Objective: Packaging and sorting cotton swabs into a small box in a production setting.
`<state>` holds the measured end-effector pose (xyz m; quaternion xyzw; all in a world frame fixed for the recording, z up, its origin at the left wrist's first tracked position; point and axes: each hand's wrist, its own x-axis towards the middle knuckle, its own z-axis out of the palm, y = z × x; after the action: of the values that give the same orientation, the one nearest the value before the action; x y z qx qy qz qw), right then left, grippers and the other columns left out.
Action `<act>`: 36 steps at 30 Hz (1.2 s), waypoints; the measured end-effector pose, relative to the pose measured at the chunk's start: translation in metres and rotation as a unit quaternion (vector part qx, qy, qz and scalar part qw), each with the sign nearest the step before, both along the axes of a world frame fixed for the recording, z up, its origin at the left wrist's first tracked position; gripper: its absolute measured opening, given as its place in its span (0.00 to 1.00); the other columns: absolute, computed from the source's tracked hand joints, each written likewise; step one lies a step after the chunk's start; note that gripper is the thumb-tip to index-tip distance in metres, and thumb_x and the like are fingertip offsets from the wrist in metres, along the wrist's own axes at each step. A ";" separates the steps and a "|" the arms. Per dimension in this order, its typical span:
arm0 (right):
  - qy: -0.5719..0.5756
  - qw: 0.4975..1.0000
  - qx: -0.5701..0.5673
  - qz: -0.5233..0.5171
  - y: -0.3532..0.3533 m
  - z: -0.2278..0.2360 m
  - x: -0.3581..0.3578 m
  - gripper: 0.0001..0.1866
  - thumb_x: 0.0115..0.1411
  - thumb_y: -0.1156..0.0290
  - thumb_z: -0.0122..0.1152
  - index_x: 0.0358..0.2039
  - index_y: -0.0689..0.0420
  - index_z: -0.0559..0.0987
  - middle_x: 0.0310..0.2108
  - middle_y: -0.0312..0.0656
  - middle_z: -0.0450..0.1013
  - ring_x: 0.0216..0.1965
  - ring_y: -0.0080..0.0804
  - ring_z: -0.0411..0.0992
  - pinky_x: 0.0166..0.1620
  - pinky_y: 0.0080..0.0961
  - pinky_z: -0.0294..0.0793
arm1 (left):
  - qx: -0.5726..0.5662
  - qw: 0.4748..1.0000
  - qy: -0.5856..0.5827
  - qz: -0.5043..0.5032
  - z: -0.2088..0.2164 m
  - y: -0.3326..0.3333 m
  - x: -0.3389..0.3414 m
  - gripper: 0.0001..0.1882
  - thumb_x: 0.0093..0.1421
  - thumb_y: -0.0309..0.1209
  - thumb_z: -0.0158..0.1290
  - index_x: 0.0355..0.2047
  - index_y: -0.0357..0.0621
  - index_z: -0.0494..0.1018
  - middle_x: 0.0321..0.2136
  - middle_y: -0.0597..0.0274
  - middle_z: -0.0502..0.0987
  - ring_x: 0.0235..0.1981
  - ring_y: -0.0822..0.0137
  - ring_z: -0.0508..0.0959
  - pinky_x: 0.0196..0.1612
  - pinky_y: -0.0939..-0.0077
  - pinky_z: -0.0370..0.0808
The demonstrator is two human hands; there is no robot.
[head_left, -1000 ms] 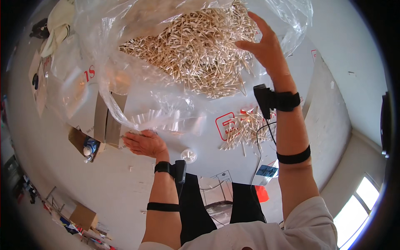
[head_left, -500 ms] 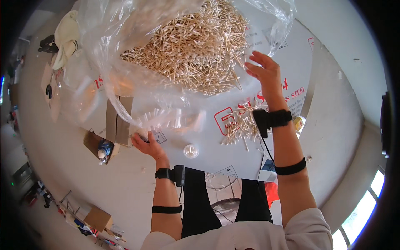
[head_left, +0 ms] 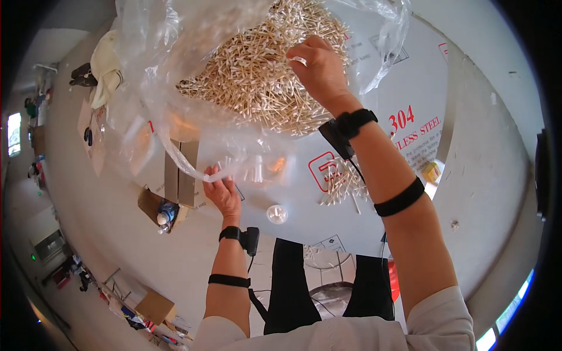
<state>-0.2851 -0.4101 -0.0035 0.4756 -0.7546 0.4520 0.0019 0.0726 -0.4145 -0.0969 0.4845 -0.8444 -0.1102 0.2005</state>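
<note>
A heap of cotton swabs [head_left: 257, 76] lies inside a large clear plastic bag [head_left: 158, 96] on the table. Over the heap's right part, my right hand [head_left: 319, 69] is closed, fingers curled toward the thumb; what they pinch is too small to make out. My left hand [head_left: 223, 196] has its fingers curled at the bag's near edge and grips the film there. A small round clear container [head_left: 277, 214] with white tips showing in it stands to the right of that hand. Farther right, a loose bunch of swabs [head_left: 344, 186] lies partly behind my right forearm.
Left of my left hand stand a cardboard piece [head_left: 180, 172] and an open box with a blue-wrapped bottle [head_left: 167, 214]. Clear plastic pieces [head_left: 257, 168] show through the bag. A yellow box [head_left: 432, 172] sits at the table's right edge. A pale cloth [head_left: 107, 73] lies far left.
My right hand has moved left from beside the bag to above the heap, its fingers closing. My left hand has risen slightly and its fingers have closed at the bag's edge.
</note>
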 end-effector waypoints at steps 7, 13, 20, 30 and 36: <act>0.019 0.996 0.074 -0.036 -0.012 -0.018 0.003 0.06 0.41 0.72 0.62 0.24 0.52 0.77 0.30 0.39 0.69 0.40 0.40 0.68 0.38 0.34 0.71 | 0.000 0.994 -0.104 0.033 -0.003 0.010 -0.005 0.30 0.55 0.38 0.48 0.57 0.43 0.57 0.56 0.50 0.58 0.58 0.49 0.57 0.58 0.51 0.50; 0.052 0.995 0.066 -0.053 -0.019 -0.023 0.010 0.05 0.41 0.70 0.62 0.22 0.53 0.76 0.30 0.39 0.69 0.37 0.41 0.69 0.36 0.35 0.72 | -0.005 0.993 -0.111 0.037 -0.003 0.007 -0.002 0.31 0.54 0.37 0.48 0.57 0.43 0.57 0.57 0.48 0.58 0.58 0.49 0.56 0.59 0.51 0.50; 0.060 0.987 0.126 -0.078 -0.030 -0.022 0.011 0.08 0.48 0.67 0.60 0.19 0.57 0.75 0.25 0.40 0.69 0.29 0.42 0.71 0.32 0.35 0.70 | 0.007 0.994 -0.102 0.037 -0.001 0.003 -0.001 0.33 0.52 0.36 0.50 0.58 0.44 0.55 0.57 0.48 0.57 0.58 0.47 0.56 0.58 0.50 0.51; -0.042 0.971 0.170 -0.164 0.007 0.058 0.018 0.05 0.45 0.72 0.58 0.22 0.60 0.77 0.20 0.46 0.73 0.23 0.35 0.74 0.27 0.28 0.71 | 0.099 0.991 -0.084 0.044 0.011 0.001 0.003 0.34 0.52 0.34 0.50 0.59 0.45 0.53 0.59 0.49 0.54 0.59 0.47 0.53 0.59 0.50 0.48; -0.307 0.896 0.201 -0.249 0.057 0.088 0.041 0.07 0.52 0.72 0.57 0.22 0.63 0.76 0.22 0.38 0.76 0.23 0.22 0.74 0.24 0.14 0.69 | 0.115 0.989 -0.093 0.026 0.013 0.000 0.000 0.34 0.52 0.32 0.49 0.60 0.44 0.52 0.59 0.48 0.53 0.60 0.47 0.52 0.59 0.49 0.46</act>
<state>-0.2438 -0.3530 0.0845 0.1000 -0.8864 0.3990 -0.2123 0.0721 -0.4145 -0.0841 0.5345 -0.8280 -0.1556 0.0667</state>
